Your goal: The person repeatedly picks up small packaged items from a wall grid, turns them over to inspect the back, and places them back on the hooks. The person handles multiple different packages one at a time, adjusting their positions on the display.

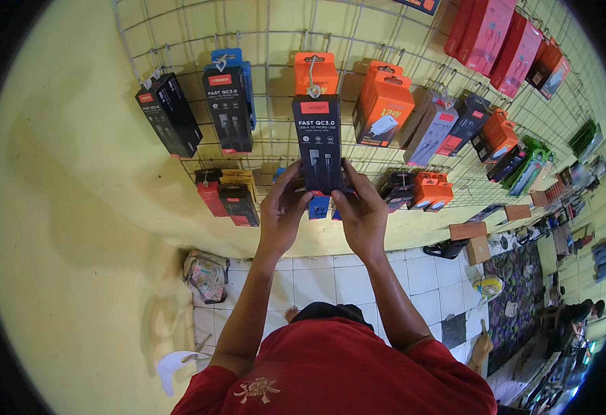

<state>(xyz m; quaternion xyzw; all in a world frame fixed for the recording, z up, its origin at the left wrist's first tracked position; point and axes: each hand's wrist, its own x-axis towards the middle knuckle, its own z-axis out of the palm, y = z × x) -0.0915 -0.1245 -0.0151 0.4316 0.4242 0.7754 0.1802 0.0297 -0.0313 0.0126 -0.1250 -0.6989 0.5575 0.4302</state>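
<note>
A slim black charging-cable box [319, 145], with a red label and pictured connectors, stands upright before the wire rack. Around its lower left corner my left hand [282, 207] is closed, thumb towards the front. My right hand [362, 213] grips the lower right corner in the same way. A pale tie shows at the box's top, in front of an orange box [315, 72] hanging from the rack. Whether the black box also hangs on a hook cannot be made out. Partly hidden below it, between my hands, is a blue package [318, 208].
The wire grid rack [268, 41] on the yellow wall carries several hanging boxes, including black ones [228, 111] to the left and orange ones [384, 104] to the right. A patterned bag [206, 277] sits on the tiled floor [313, 282]. Far right, a person [578, 318] is seen.
</note>
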